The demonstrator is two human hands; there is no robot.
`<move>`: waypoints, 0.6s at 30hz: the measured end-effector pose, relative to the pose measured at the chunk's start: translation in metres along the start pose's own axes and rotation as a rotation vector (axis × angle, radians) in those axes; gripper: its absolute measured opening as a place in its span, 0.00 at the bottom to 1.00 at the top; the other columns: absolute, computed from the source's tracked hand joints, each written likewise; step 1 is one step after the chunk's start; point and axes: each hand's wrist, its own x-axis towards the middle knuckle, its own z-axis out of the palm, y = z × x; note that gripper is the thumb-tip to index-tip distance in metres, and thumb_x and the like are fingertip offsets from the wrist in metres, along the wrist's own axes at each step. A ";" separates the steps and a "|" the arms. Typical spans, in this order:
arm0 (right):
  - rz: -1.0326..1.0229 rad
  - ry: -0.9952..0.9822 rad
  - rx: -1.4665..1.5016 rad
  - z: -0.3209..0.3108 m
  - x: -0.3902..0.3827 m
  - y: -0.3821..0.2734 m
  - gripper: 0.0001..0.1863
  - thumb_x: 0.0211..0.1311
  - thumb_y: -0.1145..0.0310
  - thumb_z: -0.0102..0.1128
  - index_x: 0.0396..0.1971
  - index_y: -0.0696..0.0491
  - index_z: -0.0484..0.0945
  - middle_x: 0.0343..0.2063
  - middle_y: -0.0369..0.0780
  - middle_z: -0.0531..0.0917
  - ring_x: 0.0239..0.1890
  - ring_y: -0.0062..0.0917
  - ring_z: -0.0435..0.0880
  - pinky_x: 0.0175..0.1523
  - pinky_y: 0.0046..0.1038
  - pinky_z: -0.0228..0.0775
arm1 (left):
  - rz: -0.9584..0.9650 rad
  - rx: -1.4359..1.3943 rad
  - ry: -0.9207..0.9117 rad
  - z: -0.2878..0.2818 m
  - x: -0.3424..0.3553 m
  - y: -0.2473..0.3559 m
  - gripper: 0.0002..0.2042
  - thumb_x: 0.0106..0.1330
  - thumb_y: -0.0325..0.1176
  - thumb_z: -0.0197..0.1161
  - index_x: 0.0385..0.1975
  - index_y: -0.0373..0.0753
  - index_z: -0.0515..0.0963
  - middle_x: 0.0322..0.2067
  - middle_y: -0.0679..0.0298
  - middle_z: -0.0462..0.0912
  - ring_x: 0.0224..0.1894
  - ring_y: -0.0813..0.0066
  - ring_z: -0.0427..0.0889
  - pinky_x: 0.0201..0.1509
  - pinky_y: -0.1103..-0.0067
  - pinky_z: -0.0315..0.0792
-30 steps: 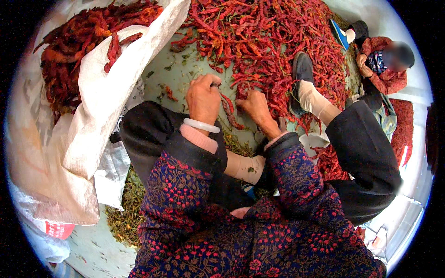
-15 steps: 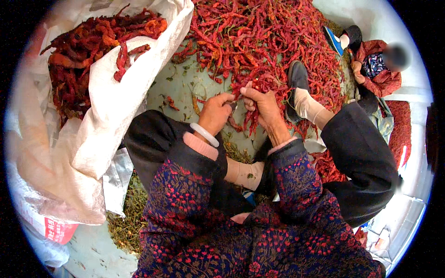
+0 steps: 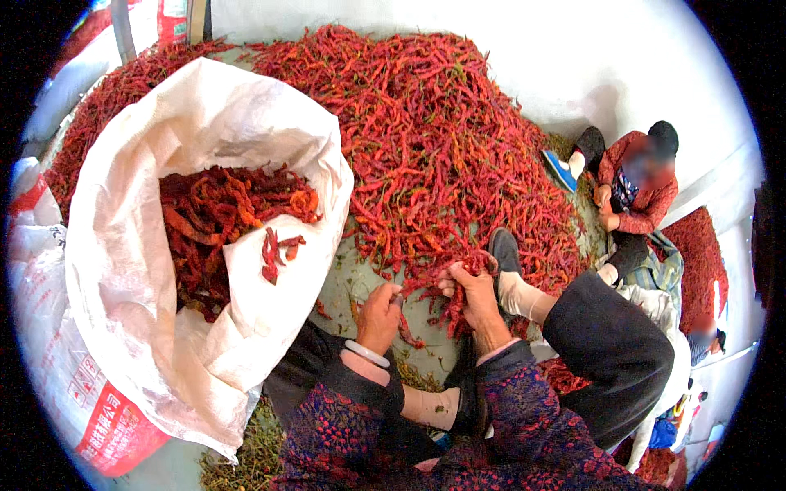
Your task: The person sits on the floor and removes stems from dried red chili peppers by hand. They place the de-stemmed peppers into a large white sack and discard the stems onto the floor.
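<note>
Just below the big pile of dried red chillies, my left hand is closed, its fingertips round something small and dark that I cannot make out; a white bangle circles the wrist. To its right, my right hand pinches some crumpled red chillies at the pile's lower edge. A loose chilli lies on the pale floor between and below the hands. At my left stands a large open white woven sack holding darker dried chillies.
A co-worker sits at the right of the pile, hands together. My shoe rests against the pile. Cut stems and debris lie below the sack. Another chilli heap, a cloth bundle and a further person are at the far right.
The view has tilted up, showing more pile, wall and sack. My right hand has risen to grip chillies at the pile's edge; my left hand has drawn slightly leftward, away from it.
</note>
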 end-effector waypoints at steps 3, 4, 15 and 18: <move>0.216 -0.219 -0.093 0.007 0.001 -0.024 0.10 0.58 0.68 0.54 0.32 0.60 0.74 0.29 0.45 0.80 0.27 0.25 0.80 0.31 0.22 0.73 | 0.173 0.028 -0.095 -0.013 -0.002 0.021 0.12 0.52 0.20 0.49 0.37 0.36 0.71 0.32 0.54 0.70 0.37 0.54 0.70 0.41 0.68 0.65; 0.286 -0.308 -0.149 0.011 0.000 -0.029 0.10 0.58 0.67 0.54 0.33 0.60 0.74 0.30 0.45 0.80 0.28 0.26 0.80 0.32 0.23 0.73 | 0.207 0.068 -0.133 -0.017 -0.002 0.025 0.12 0.52 0.19 0.49 0.37 0.37 0.71 0.32 0.54 0.70 0.37 0.54 0.69 0.41 0.68 0.65; 0.416 -0.673 -0.749 0.037 -0.007 -0.047 0.10 0.52 0.71 0.58 0.33 0.62 0.74 0.20 0.40 0.79 0.18 0.23 0.77 0.21 0.23 0.68 | 0.386 0.172 -0.076 -0.014 -0.001 0.027 0.09 0.51 0.23 0.55 0.34 0.35 0.72 0.30 0.55 0.70 0.37 0.55 0.70 0.40 0.69 0.65; 0.352 -0.597 -0.890 0.038 -0.007 -0.051 0.06 0.53 0.74 0.54 0.30 0.61 0.74 0.17 0.41 0.78 0.15 0.22 0.75 0.19 0.23 0.66 | 0.393 0.173 -0.045 -0.009 0.001 0.025 0.09 0.50 0.22 0.55 0.32 0.36 0.72 0.30 0.54 0.71 0.37 0.54 0.71 0.41 0.68 0.66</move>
